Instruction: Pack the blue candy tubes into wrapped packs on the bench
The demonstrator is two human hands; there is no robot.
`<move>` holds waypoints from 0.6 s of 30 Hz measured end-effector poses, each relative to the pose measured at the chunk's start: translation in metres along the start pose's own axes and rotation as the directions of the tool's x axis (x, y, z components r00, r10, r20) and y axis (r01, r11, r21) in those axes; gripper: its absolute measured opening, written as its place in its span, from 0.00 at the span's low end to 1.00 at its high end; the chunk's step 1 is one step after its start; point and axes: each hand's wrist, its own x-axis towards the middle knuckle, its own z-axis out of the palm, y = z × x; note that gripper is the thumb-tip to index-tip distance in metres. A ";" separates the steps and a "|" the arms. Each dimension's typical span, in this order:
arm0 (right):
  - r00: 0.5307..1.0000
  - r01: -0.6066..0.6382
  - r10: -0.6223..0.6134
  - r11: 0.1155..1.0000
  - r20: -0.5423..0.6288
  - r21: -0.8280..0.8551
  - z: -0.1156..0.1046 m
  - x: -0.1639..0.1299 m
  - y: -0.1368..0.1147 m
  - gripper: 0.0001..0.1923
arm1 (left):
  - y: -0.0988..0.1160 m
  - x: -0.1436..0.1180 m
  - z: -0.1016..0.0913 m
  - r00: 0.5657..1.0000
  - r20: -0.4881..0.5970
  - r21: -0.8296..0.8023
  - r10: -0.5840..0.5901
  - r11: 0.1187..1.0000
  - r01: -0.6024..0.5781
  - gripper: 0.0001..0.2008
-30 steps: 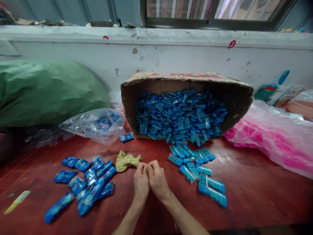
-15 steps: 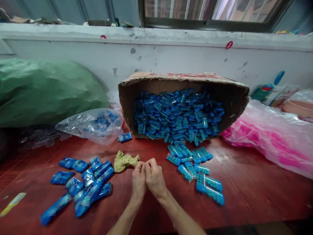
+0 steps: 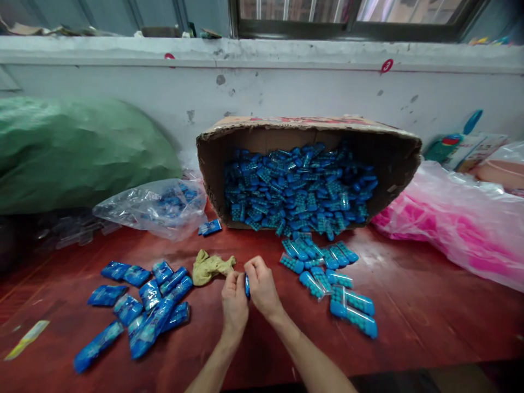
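Note:
My left hand [image 3: 234, 305] and my right hand [image 3: 262, 288] meet over the table, both closed with fingertips pinched. Between them shows the narrow edge of a small blue packet [image 3: 247, 286]; most of it is hidden by fingers. A crumpled yellow-green cloth [image 3: 209, 267] lies just beyond my left hand. Several shiny blue printed packets [image 3: 150, 295] are strewn to the left. On the right lie several small clear containers with blue ends [image 3: 354, 301], filled with turquoise beads.
An open cardboard box [image 3: 210, 180] on its side holds a heap of the bead containers. Left of it are a clear plastic bag [image 3: 123, 204] with blue packets and a large green sack [image 3: 82, 155]. Pink material in plastic [image 3: 450, 218] lies right. A wall stands behind.
My hands have drawn slightly apart at the fingertips, and the blue packet's edge now shows between them. The view has shifted a little.

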 end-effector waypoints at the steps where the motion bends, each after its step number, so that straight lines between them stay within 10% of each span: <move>1: 0.998 -0.044 0.045 0.998 -0.043 0.034 0.001 0.001 0.002 0.11 | 0.001 -0.003 -0.001 1.000 -0.006 0.011 0.027 1.000 -0.027 0.12; 18: 0.987 -0.108 0.108 0.994 -0.122 0.009 0.005 -0.010 0.004 0.10 | 0.003 0.002 -0.002 0.996 -0.021 0.103 0.086 0.991 -0.083 0.11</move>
